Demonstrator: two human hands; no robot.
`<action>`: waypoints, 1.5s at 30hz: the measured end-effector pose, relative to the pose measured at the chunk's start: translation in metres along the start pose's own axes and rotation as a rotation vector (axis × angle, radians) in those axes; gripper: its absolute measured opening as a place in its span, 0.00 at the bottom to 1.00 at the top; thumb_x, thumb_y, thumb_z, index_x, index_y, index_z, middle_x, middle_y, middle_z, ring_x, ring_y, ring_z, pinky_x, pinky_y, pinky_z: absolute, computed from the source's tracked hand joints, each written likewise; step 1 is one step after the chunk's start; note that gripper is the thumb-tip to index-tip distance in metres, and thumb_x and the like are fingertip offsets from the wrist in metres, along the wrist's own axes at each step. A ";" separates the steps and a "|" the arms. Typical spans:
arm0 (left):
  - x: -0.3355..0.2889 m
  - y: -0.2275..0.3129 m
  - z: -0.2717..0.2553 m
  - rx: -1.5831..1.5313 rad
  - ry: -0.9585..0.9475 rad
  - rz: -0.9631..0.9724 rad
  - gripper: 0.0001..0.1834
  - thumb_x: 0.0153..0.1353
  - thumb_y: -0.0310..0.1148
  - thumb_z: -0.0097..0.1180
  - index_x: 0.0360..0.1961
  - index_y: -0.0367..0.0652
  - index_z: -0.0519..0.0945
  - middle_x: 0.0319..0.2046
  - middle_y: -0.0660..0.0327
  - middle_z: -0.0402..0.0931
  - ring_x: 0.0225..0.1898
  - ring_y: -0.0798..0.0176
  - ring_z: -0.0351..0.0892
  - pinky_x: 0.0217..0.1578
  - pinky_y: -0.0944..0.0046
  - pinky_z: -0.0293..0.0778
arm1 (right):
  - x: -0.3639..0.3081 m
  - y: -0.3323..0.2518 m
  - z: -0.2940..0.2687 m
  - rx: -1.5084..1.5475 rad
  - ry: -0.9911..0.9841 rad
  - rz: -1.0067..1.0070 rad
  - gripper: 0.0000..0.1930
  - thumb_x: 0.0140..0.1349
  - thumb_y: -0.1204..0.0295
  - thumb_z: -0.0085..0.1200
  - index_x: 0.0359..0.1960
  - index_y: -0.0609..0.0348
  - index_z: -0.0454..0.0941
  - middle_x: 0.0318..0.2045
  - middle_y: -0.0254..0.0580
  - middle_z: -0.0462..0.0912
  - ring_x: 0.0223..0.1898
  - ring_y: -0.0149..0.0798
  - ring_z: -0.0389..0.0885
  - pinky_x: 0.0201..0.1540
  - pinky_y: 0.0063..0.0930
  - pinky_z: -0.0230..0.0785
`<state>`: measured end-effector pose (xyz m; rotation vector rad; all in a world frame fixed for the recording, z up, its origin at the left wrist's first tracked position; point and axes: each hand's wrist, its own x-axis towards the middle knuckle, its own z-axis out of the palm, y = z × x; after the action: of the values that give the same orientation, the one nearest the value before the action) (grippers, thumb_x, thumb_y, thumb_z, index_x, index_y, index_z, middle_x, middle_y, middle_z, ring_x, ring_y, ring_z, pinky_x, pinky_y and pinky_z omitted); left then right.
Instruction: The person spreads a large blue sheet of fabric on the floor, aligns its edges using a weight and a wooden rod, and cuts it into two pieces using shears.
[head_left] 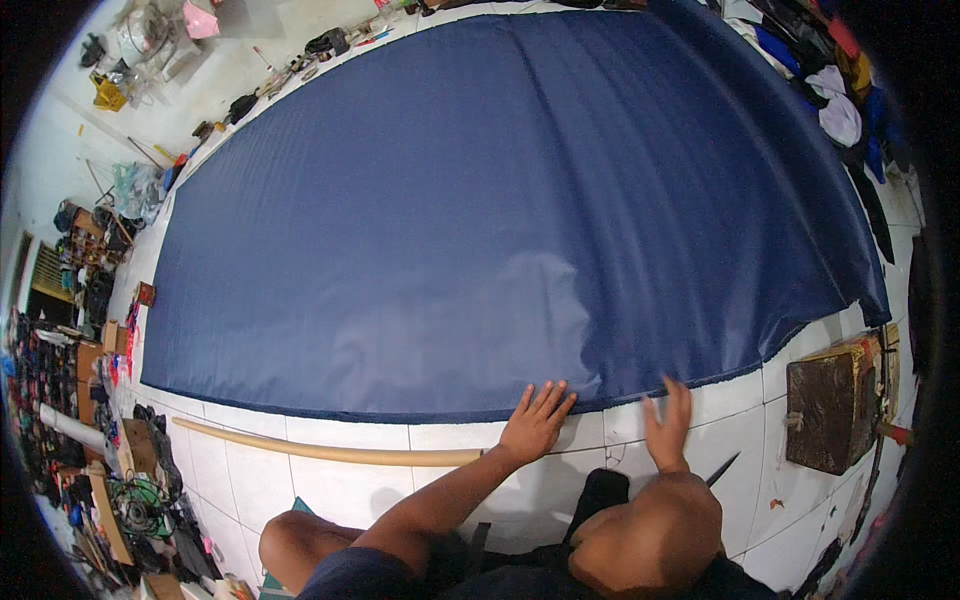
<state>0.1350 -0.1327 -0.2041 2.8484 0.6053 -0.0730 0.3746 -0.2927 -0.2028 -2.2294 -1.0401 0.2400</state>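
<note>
A large sheet of dark blue, slightly shiny fabric (400, 200) spreads over the white tiled floor, rippled toward its right side. My left hand (535, 422) lies with fingers spread on the near edge of the sheet. To its right, my right hand (668, 430) is at the same edge, thumb and fingers apart, fingertips smeared by motion. Nothing shows in either hand. A long tan tube or pole (330, 447) rests on the tiles left of my left forearm. Beside my right knee, a dark pointed thing (724, 469) sticks out; its kind is hidden.
At the right stands a brown, box-like block (830, 412) by the fabric's corner. Clutter and boxes (135, 445) line the left side. A fan (145, 38) is at the back left. Heaped cloths (835, 105) lie at the far right. My bent knees frame the near floor.
</note>
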 end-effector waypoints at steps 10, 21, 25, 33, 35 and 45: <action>0.026 0.024 0.004 -0.168 0.159 -0.018 0.27 0.62 0.34 0.52 0.63 0.44 0.70 0.64 0.50 0.66 0.66 0.47 0.64 0.67 0.41 0.56 | -0.088 -0.192 -0.160 -0.470 0.044 0.251 0.15 0.54 0.63 0.59 0.32 0.65 0.79 0.35 0.57 0.79 0.39 0.62 0.79 0.49 0.49 0.72; 0.038 0.035 0.006 -0.294 0.303 -0.001 0.22 0.54 0.27 0.58 0.52 0.42 0.79 0.45 0.53 0.75 0.47 0.45 0.74 0.53 0.43 0.70 | -0.040 -0.251 -0.173 -0.487 -0.164 0.168 0.13 0.48 0.65 0.58 0.24 0.65 0.80 0.26 0.56 0.81 0.34 0.60 0.82 0.45 0.47 0.76; 0.045 0.034 0.006 -0.307 0.152 -0.021 0.20 0.53 0.28 0.61 0.50 0.42 0.79 0.41 0.53 0.74 0.47 0.44 0.73 0.51 0.47 0.72 | -0.040 -0.227 -0.181 -0.308 -0.334 0.092 0.14 0.48 0.65 0.58 0.27 0.67 0.80 0.28 0.58 0.81 0.35 0.60 0.82 0.45 0.47 0.76; 0.046 0.034 0.005 -0.287 0.239 0.049 0.17 0.58 0.29 0.57 0.50 0.41 0.78 0.43 0.55 0.74 0.49 0.48 0.74 0.59 0.45 0.68 | -0.023 -0.208 -0.196 -0.110 -0.740 0.111 0.17 0.49 0.65 0.58 0.33 0.70 0.80 0.31 0.62 0.82 0.37 0.59 0.83 0.45 0.48 0.76; 0.043 0.037 0.002 -0.253 0.213 0.032 0.18 0.59 0.29 0.57 0.51 0.41 0.78 0.45 0.56 0.75 0.52 0.48 0.73 0.62 0.44 0.65 | -0.018 -0.207 -0.200 -0.092 -0.829 0.138 0.18 0.49 0.65 0.58 0.35 0.71 0.80 0.31 0.63 0.82 0.37 0.59 0.83 0.45 0.48 0.76; 0.023 0.050 -0.005 -0.239 0.099 -0.003 0.31 0.59 0.25 0.54 0.65 0.38 0.66 0.63 0.48 0.65 0.67 0.43 0.62 0.68 0.39 0.53 | -0.051 -0.158 -0.166 0.086 -0.536 -0.026 0.32 0.53 0.67 0.59 0.59 0.72 0.67 0.51 0.64 0.77 0.49 0.57 0.80 0.56 0.43 0.71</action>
<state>0.1761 -0.1666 -0.1909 2.6315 0.5940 0.1322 0.3129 -0.3370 0.0196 -2.1176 -1.2985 0.8895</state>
